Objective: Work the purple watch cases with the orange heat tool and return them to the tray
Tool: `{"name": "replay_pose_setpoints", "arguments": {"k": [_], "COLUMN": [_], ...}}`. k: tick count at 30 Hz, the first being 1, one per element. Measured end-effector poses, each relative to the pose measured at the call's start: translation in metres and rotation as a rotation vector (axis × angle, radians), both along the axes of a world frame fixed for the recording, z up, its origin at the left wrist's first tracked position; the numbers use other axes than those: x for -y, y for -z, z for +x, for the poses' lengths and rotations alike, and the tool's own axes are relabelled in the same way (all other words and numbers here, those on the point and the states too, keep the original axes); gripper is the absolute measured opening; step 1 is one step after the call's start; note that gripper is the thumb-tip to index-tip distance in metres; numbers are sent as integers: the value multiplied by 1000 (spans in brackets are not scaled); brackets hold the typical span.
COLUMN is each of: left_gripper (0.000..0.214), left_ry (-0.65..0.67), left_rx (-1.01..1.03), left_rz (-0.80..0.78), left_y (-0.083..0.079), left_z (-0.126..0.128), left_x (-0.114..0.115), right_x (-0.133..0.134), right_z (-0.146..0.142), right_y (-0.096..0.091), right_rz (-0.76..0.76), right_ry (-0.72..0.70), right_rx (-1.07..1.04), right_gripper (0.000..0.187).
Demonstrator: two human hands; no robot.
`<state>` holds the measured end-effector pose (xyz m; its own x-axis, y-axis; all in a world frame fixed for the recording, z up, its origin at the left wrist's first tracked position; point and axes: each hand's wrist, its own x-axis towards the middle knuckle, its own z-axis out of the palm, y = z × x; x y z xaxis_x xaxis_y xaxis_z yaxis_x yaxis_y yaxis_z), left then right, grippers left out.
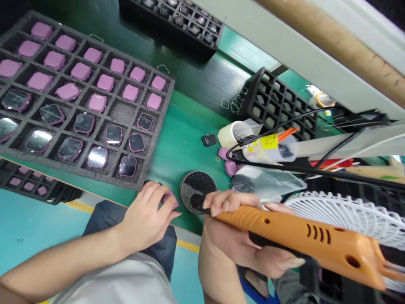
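Your left hand [147, 217] is closed round a pink watch case [171, 202], thumb and fingers pinching it at the near edge of the green bench [183, 143]. Your right hand [234, 236] is wrapped tight round an orange power tool [303, 236], whose dark tip rests on a round black pad [198, 189] just at three o'clock from the case.

At ten o'clock from your left hand lies a big grey foam tray [95, 172]. Its far rows hold pink cases turned back up [80, 71], one to a pocket. Its near rows hold watches with shiny screens up [70, 148]. Under its near left corner, at nine o'clock, a darker tray [53, 192] shows small pink pieces [28, 185]. At twelve o'clock, far across the bench, another black tray [177, 42] carries dark little parts [194, 29]. At two o'clock a black grid tray [268, 90] stands tilted, and you cannot tell what its pockets hold.

Between the pad and that grid tray sit two loose pink cases [230, 168], a small black part [209, 139], a roll of tape [230, 133] and a crumpled clear bag [262, 179]. Black cables [284, 169] cross over the bag. A white fan guard [348, 215] crowds in at three o'clock, right behind the tool.
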<state>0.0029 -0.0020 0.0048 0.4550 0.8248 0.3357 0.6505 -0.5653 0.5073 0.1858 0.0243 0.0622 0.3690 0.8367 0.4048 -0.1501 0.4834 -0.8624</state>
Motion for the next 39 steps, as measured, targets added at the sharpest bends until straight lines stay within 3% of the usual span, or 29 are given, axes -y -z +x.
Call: {"name": "replay_pose_setpoints", "arguments": {"k": [7, 11, 16, 24, 39], "left_gripper": [19, 23, 21, 21, 19], "left_ry": [101, 210, 214, 209, 208], "left_rx": [129, 135, 120, 117, 103], "left_rz": [3, 5, -12, -15, -10], "left_y": [3, 4, 2, 0, -1], "left_z": [-7, -13, -13, -12, -12], "left_x": [-3, -5, -5, -6, -8], "right_x": [-1, 9, 19, 17, 17], "right_z": [-1, -3, -14, -18, -21], "right_y": [2, -13, -32, -20, -18], "right_rz": [3, -43, -150, -160, -110], "right_ry": [11, 17, 23, -33, -64], "right_rx": [2, 27, -4, 12, 25], "right_gripper": [46, 49, 49, 52, 54]}}
